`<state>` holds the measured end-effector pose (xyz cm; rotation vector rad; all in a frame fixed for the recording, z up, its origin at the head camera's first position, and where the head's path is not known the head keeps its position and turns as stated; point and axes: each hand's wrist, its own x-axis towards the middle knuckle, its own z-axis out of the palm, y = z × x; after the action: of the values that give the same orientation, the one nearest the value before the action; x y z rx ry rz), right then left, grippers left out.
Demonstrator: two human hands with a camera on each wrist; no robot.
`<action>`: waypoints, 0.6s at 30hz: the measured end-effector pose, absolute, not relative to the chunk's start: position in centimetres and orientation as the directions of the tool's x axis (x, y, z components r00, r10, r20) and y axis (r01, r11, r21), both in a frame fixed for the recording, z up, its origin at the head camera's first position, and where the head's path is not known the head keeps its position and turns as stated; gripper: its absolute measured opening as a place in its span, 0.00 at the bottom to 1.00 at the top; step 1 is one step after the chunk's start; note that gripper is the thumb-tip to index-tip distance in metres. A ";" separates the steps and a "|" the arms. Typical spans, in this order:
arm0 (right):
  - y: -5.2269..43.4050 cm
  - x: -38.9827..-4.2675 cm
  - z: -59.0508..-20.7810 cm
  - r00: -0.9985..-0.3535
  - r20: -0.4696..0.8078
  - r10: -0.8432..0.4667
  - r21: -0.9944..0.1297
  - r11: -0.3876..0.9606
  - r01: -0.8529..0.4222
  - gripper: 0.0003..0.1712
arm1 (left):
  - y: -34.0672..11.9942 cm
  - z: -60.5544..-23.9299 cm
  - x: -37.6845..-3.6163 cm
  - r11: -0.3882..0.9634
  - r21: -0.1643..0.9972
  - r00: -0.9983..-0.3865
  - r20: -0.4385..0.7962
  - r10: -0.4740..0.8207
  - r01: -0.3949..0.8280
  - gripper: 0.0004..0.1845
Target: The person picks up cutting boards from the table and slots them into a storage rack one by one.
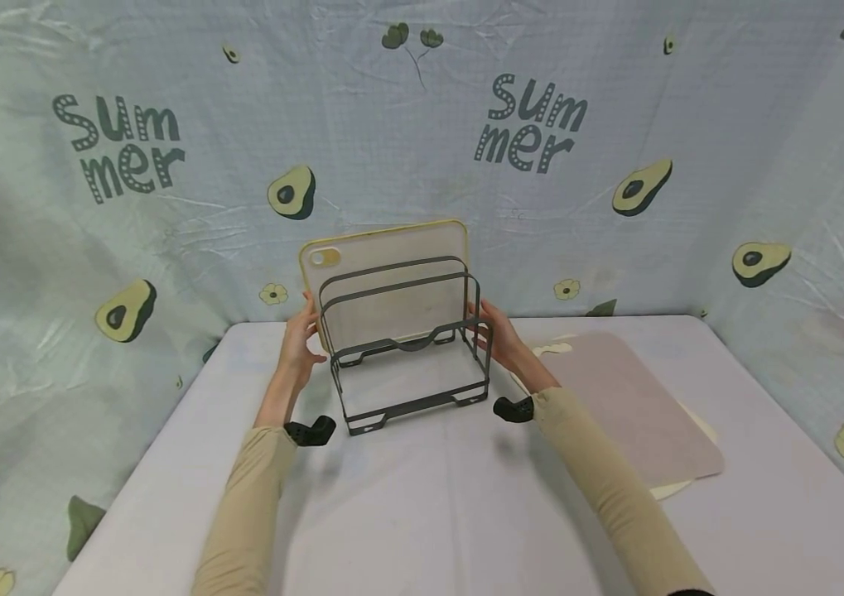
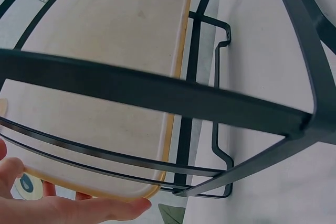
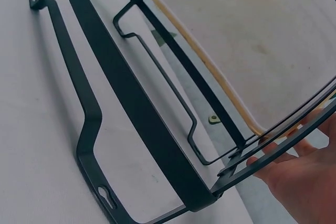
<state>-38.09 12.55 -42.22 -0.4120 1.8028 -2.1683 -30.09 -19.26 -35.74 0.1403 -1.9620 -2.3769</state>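
Observation:
A dark metal rack [image 1: 414, 406] stands on the table's middle. A white cutting board with a yellow rim [image 1: 392, 244] stands upright in its rear slot. My left hand [image 1: 301, 335] holds the board's left edge, thumb in front and fingers behind, as the left wrist view shows of the hand [image 2: 79, 208], board [image 2: 105, 51] and rack bars [image 2: 157, 95]. My right hand [image 1: 498, 333] holds the board's right edge beside the rack's side. In the right wrist view that hand [image 3: 299, 182] lies behind the rack's wires [image 3: 131, 103], against the board [image 3: 252, 35].
A pinkish cutting board [image 1: 626, 397] lies flat on the table [image 1: 422, 513] to the right, on top of a cream one [image 1: 671, 490]. An avocado-print cloth [image 1: 168, 248] closes the back and both sides.

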 end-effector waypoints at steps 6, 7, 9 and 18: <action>15.6 -50.5 -54.3 -0.902 -0.006 -0.431 -0.957 -0.258 0.130 0.36 | -19.0 -36.1 -29.8 -0.164 0.986 -0.995 -0.055 -0.089 -0.039 0.31; 16.2 -53.6 -57.1 -0.900 -0.020 -0.436 -0.954 -0.260 0.147 0.35 | -18.9 -36.2 -29.7 -0.157 0.987 -0.994 -0.061 -0.095 -0.045 0.32; 16.8 -57.1 -60.5 -0.893 -0.025 -0.449 -0.944 -0.284 0.169 0.35 | -18.8 -36.5 -29.5 -0.145 0.988 -0.991 -0.067 -0.115 -0.050 0.34; 16.8 -57.4 -60.7 -0.904 -0.022 -0.427 -0.945 -0.286 0.158 0.35 | -19.1 -36.7 -29.4 -0.163 0.986 -0.991 -0.055 -0.124 -0.035 0.33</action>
<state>-57.36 16.78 -60.70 -0.3331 1.6026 -2.2357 -29.38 -19.05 -36.70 0.1897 -1.9934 -2.3438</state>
